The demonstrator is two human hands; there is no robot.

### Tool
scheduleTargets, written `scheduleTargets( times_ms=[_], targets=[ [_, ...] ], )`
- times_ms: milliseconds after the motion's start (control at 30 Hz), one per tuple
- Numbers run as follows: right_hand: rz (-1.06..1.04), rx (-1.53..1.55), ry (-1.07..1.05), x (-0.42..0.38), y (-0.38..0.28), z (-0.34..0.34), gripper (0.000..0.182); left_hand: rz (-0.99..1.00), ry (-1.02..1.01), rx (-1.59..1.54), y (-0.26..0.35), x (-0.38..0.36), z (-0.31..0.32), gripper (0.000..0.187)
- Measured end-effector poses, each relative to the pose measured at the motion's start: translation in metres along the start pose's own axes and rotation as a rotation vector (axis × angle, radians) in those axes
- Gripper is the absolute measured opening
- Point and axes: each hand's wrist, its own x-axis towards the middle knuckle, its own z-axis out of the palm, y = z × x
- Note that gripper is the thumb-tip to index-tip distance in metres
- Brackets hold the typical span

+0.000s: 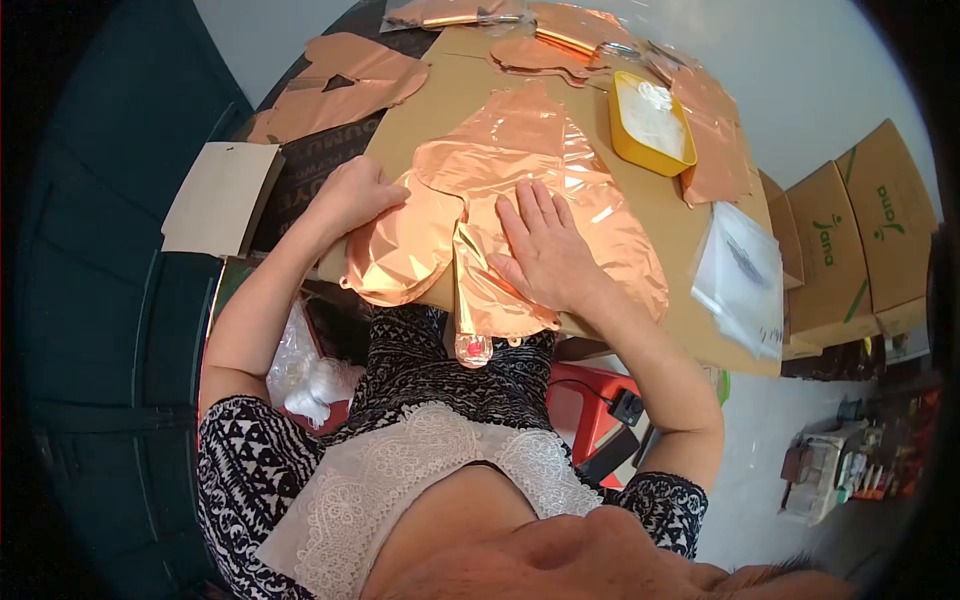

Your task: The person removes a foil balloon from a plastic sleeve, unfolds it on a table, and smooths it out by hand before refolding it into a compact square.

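Observation:
A large copper-coloured foil sheet (500, 150), creased and shiny, lies on the cardboard-covered table, its lower part reaching the near edge. My right hand (545, 245) rests flat on it with the fingers spread. At the foil's left edge, my left hand (358, 195) has its fingers curled, thumb and fingertips against the foil. A rounded lobe of foil (400, 250) lies between the hands. Below, a narrow clear tab with a red mark (474, 349) hangs over the table's edge above my lap.
More copper foil pieces (345, 85) lie at the back left and back right. A yellow tub (653, 125) of white material stands right of the foil. Clear plastic bags (738, 275) lie at the right edge. Cardboard boxes (830, 240) stand beyond; a white-grey box (220, 198) is at left.

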Motion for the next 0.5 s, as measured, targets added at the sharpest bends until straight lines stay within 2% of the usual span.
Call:
scheduleTargets(
  times_ms=[200, 333, 500],
  targets=[
    [-0.009, -0.002, 0.017, 0.0, 0.0, 0.001, 0.071, -0.088, -0.29, -0.38, 0.0, 0.002, -0.017, 0.022],
    [0.0, 0.002, 0.0, 0.0, 0.0, 0.002, 0.071, 0.072, -0.41, -0.612, -0.011, 0.014, -0.015, 0.019],
    [0.014, 0.009, -0.014, 0.0, -0.001, 0.003, 0.072, 0.112, -0.458, -0.723, 0.004, 0.017, -0.013, 0.018]
  ],
)
